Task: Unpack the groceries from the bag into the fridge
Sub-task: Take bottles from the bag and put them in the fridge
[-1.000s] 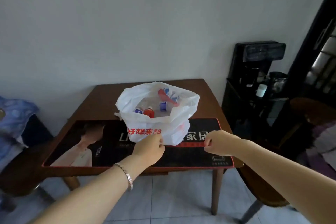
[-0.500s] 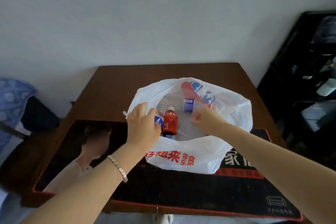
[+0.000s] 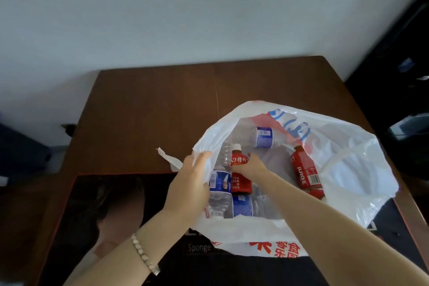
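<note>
Single head-worn wide-angle view. Looks forward and steeply down from near edge of brown wooden table (image 3: 151, 111). Sits close above open white plastic bag (image 3: 348, 158), lower centre-right. Pale wall (image 3: 209, 7) fills upper frame.

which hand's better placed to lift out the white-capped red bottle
Right. The right hand is inside the bag with its fingers around the white-capped red bottle. The left hand grips the bag's rim, holding it open.
</note>
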Tool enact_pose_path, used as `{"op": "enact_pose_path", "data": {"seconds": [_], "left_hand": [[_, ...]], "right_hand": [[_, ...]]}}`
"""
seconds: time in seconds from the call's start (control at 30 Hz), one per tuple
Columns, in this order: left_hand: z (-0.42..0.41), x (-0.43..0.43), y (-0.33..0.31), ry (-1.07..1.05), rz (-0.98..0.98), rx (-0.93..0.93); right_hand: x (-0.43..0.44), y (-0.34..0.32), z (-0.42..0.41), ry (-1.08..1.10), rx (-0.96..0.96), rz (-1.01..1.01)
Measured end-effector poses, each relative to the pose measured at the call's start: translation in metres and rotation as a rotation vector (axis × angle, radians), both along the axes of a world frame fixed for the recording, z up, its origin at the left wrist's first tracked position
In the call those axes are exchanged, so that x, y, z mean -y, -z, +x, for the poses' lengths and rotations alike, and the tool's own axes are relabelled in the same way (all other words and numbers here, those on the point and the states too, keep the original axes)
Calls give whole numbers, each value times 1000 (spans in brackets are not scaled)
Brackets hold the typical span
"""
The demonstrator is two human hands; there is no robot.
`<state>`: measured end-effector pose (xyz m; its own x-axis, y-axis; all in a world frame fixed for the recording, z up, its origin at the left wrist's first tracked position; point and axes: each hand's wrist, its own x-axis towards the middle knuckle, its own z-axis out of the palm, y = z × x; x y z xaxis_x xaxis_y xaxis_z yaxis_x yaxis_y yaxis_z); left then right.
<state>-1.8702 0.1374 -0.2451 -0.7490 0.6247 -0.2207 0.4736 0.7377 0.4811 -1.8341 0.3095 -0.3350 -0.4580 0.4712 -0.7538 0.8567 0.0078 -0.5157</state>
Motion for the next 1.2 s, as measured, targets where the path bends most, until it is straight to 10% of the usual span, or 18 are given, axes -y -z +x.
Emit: {"op": "enact_pose_path", "data": {"seconds": [0.5,0.6,0.77,1.0,1.2], "left_hand": [[24,-6,-2,-60,18,-112],[42,-18,-5,76,87,-364],[74,-47,-4,442,59,-158],[96,-60,6,500,105,-365],[106,-65,-4,410,46,-265]], "right_hand": [[11,-55,96,-193,-256,357],[16,-58,128,-267,-375,480],[17,-60,152,-404,-420,581],[-40,-90,153,-1073,-34,785],[-87,-93,199,-820,385,821]]}}
